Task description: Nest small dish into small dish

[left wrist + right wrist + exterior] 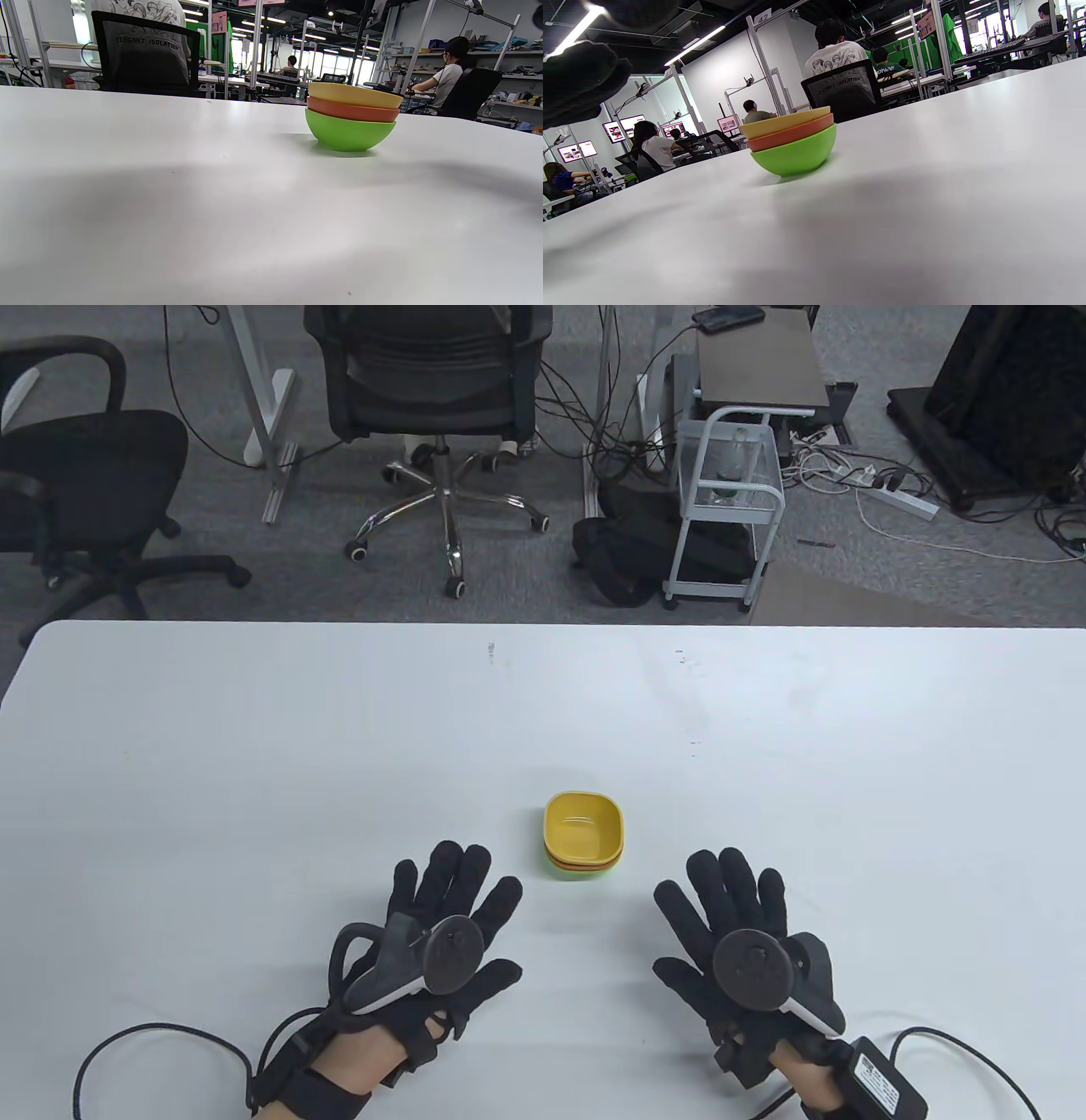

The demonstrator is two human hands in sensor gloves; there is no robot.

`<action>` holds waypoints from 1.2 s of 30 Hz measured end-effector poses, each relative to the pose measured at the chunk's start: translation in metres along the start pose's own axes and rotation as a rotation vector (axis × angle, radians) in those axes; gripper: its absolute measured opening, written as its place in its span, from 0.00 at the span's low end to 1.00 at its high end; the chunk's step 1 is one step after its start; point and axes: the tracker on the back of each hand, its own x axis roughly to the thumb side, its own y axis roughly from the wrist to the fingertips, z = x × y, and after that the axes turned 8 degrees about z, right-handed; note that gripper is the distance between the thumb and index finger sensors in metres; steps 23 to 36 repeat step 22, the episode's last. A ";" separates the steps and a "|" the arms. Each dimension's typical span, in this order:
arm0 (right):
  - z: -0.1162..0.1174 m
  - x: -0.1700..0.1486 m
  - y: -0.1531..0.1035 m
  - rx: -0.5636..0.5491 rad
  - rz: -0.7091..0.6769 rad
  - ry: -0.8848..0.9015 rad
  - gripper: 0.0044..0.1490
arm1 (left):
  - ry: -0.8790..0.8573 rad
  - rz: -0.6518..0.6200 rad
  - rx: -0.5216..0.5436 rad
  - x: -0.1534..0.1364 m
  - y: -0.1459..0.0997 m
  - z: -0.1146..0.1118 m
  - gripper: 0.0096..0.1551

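Three small dishes stand nested in one stack on the white table [254,746]: a yellow dish [584,824] on top, an orange dish [352,111] in the middle, a green dish [348,133] at the bottom. The stack also shows in the right wrist view, with the yellow dish [782,121] uppermost. My left hand [454,891] lies flat on the table, fingers spread, to the left of and nearer than the stack. My right hand [730,895] lies flat with fingers spread to the right of the stack. Neither hand touches a dish.
Beyond the table's far edge stand two office chairs [433,407] and a white cart [725,509] with cables on the floor. Glove cables [153,1044] trail over the table's near edge beside each wrist.
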 end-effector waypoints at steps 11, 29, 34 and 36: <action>0.001 -0.003 0.001 0.029 0.009 0.011 0.49 | 0.001 -0.015 -0.023 0.001 -0.002 -0.001 0.49; 0.001 -0.004 0.001 0.039 0.011 0.017 0.49 | 0.009 -0.024 -0.044 0.003 -0.005 -0.002 0.49; 0.001 -0.004 0.001 0.039 0.011 0.017 0.49 | 0.009 -0.024 -0.044 0.003 -0.005 -0.002 0.49; 0.001 -0.004 0.001 0.039 0.011 0.017 0.49 | 0.009 -0.024 -0.044 0.003 -0.005 -0.002 0.49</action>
